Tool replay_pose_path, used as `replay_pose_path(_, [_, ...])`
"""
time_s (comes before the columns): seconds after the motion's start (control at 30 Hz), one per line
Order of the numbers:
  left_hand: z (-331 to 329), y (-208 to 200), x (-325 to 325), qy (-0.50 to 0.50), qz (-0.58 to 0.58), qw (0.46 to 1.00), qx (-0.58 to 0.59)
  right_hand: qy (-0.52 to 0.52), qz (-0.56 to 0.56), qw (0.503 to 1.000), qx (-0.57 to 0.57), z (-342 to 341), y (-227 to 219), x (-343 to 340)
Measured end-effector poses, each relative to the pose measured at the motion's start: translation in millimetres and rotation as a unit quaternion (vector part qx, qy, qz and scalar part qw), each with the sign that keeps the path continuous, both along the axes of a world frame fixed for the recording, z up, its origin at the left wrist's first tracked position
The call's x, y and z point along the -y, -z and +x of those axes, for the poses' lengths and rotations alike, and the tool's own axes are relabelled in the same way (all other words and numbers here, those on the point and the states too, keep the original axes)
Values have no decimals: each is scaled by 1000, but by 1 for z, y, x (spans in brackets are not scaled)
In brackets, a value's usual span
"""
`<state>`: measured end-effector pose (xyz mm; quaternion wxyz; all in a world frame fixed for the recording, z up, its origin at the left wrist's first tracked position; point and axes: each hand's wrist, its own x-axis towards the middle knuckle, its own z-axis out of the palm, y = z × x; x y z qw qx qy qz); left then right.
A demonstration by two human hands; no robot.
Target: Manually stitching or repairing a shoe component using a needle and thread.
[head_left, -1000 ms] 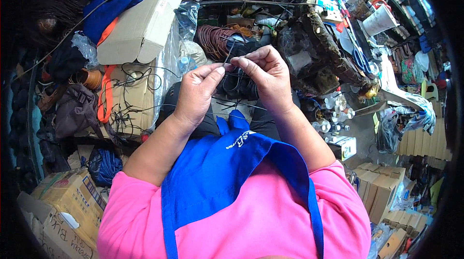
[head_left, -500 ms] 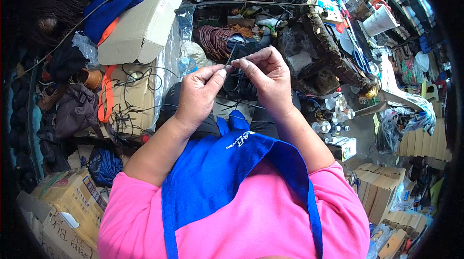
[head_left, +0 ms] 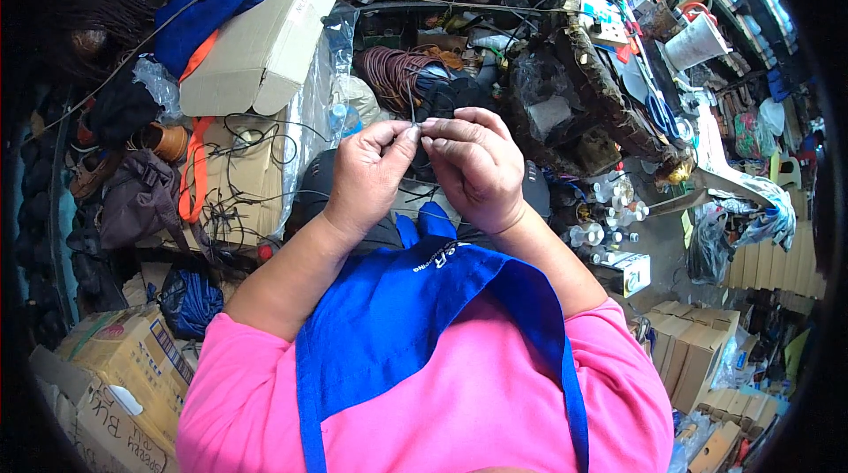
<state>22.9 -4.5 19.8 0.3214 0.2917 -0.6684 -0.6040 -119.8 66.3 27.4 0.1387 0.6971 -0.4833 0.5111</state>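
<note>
Over my lap, my left hand [head_left: 367, 173] is closed in a pinch, thumb against the bent index finger. A thin dark strand [head_left: 412, 104] rises from its fingertips; whether it is thread, cord or a needle is too small to tell. My right hand [head_left: 477, 168] is closed too, its fingertips pressed together around the strand's lower end and almost touching the left thumb. The fingers hide that lower end. Just beyond my hands lie a black item [head_left: 450, 95], perhaps a shoe, and a bundle of brown cord [head_left: 389, 71].
On my left, cardboard [head_left: 238, 75] carries tangled black cord and an orange strap [head_left: 193, 181]. A cluttered bench [head_left: 609, 111] with blue-handled scissors [head_left: 661, 113] stands to the right, near several small bottles [head_left: 618, 199]. Boxes [head_left: 132, 367] sit at lower left.
My right hand has come lower and turned, with its fingers more curled. My left hand has shifted slightly, still pinching. The strand now stands more upright.
</note>
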Motion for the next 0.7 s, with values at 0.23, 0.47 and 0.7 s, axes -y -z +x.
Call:
replay_pose_path(0.23, [-1, 1, -4, 14, -6, 1000, 8, 20, 28, 999, -20, -2, -1, -2])
replay_pose_path(0.47, [0, 2, -6, 45, -2, 998, 33, -32, 87, 972, 214, -3, 14, -1])
replay_pose_path(0.7, [8, -1, 6, 41, 267, 959, -86, -233, 214, 713, 626, -11, 23, -2])
